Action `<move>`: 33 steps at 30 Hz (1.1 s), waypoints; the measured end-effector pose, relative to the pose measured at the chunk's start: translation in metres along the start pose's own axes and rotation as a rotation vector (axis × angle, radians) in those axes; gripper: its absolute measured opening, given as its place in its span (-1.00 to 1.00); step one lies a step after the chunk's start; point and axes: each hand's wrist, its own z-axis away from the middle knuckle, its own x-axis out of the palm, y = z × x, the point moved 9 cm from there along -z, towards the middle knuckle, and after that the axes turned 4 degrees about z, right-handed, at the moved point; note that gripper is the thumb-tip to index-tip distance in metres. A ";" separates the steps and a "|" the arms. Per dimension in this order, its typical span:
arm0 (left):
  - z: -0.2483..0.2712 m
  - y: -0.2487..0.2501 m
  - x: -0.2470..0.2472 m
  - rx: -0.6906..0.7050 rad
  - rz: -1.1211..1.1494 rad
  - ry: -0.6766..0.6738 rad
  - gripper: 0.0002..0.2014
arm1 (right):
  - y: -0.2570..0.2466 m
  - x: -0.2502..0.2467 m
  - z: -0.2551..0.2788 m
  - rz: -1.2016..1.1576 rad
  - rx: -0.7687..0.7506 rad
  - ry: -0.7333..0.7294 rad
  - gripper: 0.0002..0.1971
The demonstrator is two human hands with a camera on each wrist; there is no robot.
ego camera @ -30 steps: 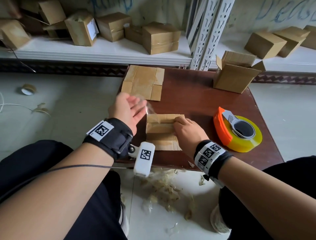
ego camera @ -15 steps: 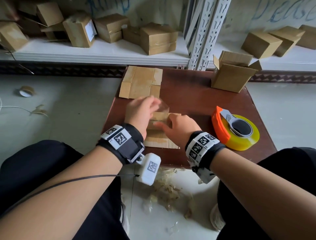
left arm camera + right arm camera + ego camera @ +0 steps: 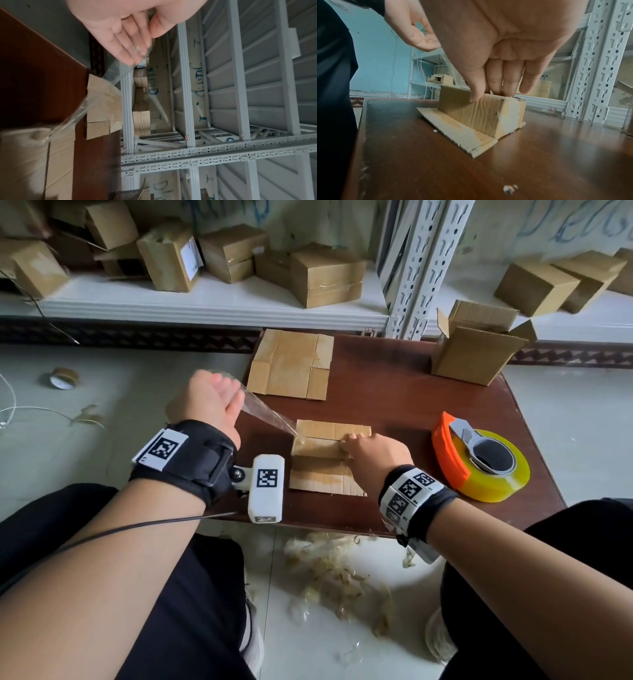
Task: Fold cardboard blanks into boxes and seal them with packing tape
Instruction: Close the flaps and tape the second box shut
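A small half-folded cardboard box (image 3: 325, 453) (image 3: 481, 113) stands on the brown table (image 3: 394, 405), with one flap lying flat towards me. My right hand (image 3: 359, 445) (image 3: 496, 89) presses down on its top with straight fingers, the thumb against the near side. My left hand (image 3: 209, 398) (image 3: 142, 44) is raised left of the box. It pinches a clear tape strip (image 3: 267, 412) (image 3: 111, 73) between thumb and fingers. The strip runs taut down to the box's left end.
An orange and yellow tape dispenser (image 3: 479, 460) lies at the right of the table. A flat cardboard blank (image 3: 291, 364) (image 3: 102, 105) lies at the back, an open box (image 3: 476, 347) at the back right. Finished boxes (image 3: 325, 275) line the shelf behind. Tape scraps (image 3: 329, 570) litter the floor.
My left hand was over the box half a second ago. It has since drawn away to the left and up, stretching the tape strip taut. My right hand stays on the box.
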 end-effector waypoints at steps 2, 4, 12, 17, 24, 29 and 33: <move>-0.001 0.009 -0.007 0.020 0.050 0.042 -0.77 | 0.000 0.000 -0.001 0.009 -0.001 -0.003 -0.71; 0.002 0.018 -0.009 0.053 0.010 0.059 -0.84 | 0.000 0.000 -0.001 0.006 -0.005 0.003 -0.72; 0.028 0.018 0.021 0.054 -0.018 -0.195 -0.90 | -0.001 -0.001 -0.001 -0.058 -0.024 0.002 -0.72; 0.057 -0.016 0.059 0.061 -0.159 -0.461 -0.93 | 0.002 -0.011 0.013 -0.197 0.054 0.064 -0.25; 0.090 -0.092 0.094 0.013 -0.401 -0.691 -0.84 | 0.010 -0.028 0.021 -0.413 0.163 0.122 -0.30; 0.103 -0.115 0.112 -0.036 -0.588 -0.893 -0.61 | 0.019 -0.020 0.020 -0.516 0.217 0.088 -0.56; 0.079 -0.083 0.103 0.266 -0.618 -0.718 -0.74 | 0.033 -0.014 0.013 -0.691 0.256 0.112 -0.49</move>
